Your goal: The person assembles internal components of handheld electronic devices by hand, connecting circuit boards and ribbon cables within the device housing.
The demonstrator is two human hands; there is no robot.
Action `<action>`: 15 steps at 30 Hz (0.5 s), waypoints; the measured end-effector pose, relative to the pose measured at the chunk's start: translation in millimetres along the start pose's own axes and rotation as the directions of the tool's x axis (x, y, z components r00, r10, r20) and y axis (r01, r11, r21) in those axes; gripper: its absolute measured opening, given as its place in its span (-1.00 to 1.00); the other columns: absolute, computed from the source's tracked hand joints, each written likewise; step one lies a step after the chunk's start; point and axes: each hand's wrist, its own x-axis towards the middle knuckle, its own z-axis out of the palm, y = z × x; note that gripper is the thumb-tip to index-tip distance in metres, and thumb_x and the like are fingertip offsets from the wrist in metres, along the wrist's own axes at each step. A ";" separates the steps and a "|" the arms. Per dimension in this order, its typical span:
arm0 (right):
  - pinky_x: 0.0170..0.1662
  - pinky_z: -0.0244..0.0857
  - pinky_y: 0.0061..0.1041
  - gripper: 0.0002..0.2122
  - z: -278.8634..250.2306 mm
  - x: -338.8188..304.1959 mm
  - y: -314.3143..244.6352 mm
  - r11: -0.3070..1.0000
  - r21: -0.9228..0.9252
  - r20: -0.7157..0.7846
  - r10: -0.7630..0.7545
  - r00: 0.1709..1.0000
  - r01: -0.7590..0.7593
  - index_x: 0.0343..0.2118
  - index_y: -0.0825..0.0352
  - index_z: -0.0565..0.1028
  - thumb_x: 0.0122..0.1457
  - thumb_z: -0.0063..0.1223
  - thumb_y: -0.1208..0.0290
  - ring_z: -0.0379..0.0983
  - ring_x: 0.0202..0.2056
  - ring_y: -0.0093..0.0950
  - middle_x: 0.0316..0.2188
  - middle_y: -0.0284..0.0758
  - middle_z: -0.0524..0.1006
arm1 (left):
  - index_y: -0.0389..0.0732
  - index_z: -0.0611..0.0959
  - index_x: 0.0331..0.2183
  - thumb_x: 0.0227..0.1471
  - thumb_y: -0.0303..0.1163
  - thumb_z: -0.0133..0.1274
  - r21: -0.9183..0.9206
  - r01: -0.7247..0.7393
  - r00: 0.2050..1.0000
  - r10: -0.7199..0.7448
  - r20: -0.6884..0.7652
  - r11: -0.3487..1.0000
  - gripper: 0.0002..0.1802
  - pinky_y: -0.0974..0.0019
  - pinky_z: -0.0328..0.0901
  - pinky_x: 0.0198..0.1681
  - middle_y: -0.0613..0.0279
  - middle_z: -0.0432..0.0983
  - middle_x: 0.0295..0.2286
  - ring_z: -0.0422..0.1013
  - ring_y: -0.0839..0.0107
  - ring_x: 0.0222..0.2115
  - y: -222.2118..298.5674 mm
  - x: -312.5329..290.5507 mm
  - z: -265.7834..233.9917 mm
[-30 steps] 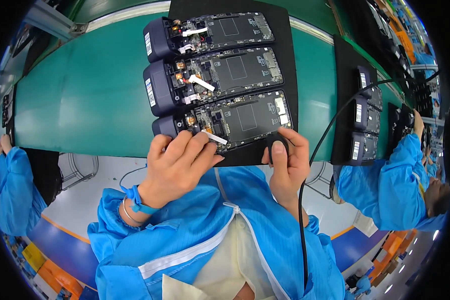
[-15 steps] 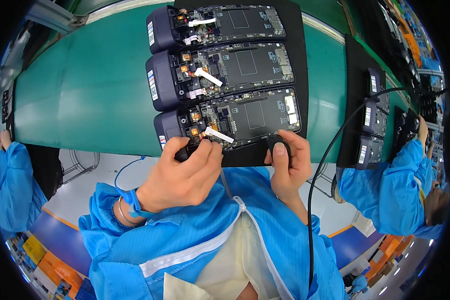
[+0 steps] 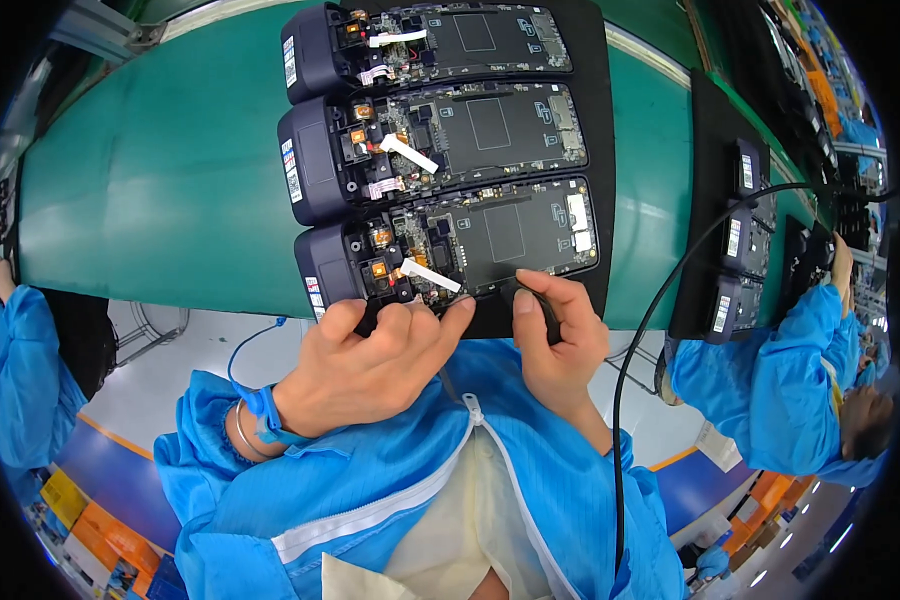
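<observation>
Near unit open, none closed up: middle unit, far unit beyond it likewise. Along its front edge: left hand, grip unclear; right hand pinches black piece.

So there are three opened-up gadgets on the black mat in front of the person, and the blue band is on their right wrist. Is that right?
Not quite: the head view shows the blue band on the left wrist. The three opened-up gadgets are on the black mat.
</observation>
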 end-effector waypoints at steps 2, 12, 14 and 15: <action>-0.59 0.15 -0.77 -0.84 1.1 2.1 -1.1 0.996 -0.059 -0.004 -0.073 0.997 0.073 -0.26 0.44 0.50 0.06 0.09 0.64 0.33 -0.66 -0.78 -0.66 -0.43 0.50 | -0.03 0.63 -0.18 -0.20 -0.32 0.01 -0.013 0.001 1.000 -0.001 -0.018 1.000 -0.58 0.33 -0.02 -0.32 0.48 0.23 -0.52 0.17 0.55 -0.36 -0.6 0.6 0.8; -0.59 0.19 -0.75 -0.84 2.0 4.9 0.1 0.986 -0.109 0.008 -0.123 0.992 0.123 -0.28 0.45 0.51 0.03 0.09 0.66 0.37 -0.66 -0.74 -0.65 -0.39 0.51 | -0.04 0.64 -0.15 -0.27 -0.30 0.03 -0.004 -0.030 0.997 0.031 0.077 1.000 -0.50 0.28 -0.05 -0.24 0.45 0.27 -0.50 0.16 0.53 -0.39 -1.0 0.4 -3.2; -0.60 0.19 -0.74 -0.84 2.3 5.9 0.7 0.979 -0.123 0.008 -0.162 0.987 0.162 -0.29 0.45 0.51 0.02 0.10 0.67 0.38 -0.67 -0.72 -0.65 -0.39 0.51 | -0.04 0.64 -0.15 -0.27 -0.30 0.03 -0.012 -0.028 0.996 0.029 0.079 1.000 -0.51 0.29 -0.05 -0.24 0.45 0.27 -0.50 0.17 0.52 -0.38 -1.0 0.3 -2.6; -0.60 0.19 -0.74 -0.84 2.3 6.4 1.0 0.979 -0.124 0.009 -0.160 0.987 0.160 -0.29 0.45 0.51 0.02 0.10 0.67 0.38 -0.67 -0.72 -0.65 -0.39 0.51 | -0.05 0.64 -0.16 -0.27 -0.30 0.03 -0.020 -0.029 0.996 0.030 0.079 0.999 -0.51 0.29 -0.05 -0.25 0.45 0.27 -0.50 0.17 0.51 -0.38 -1.0 0.3 -2.4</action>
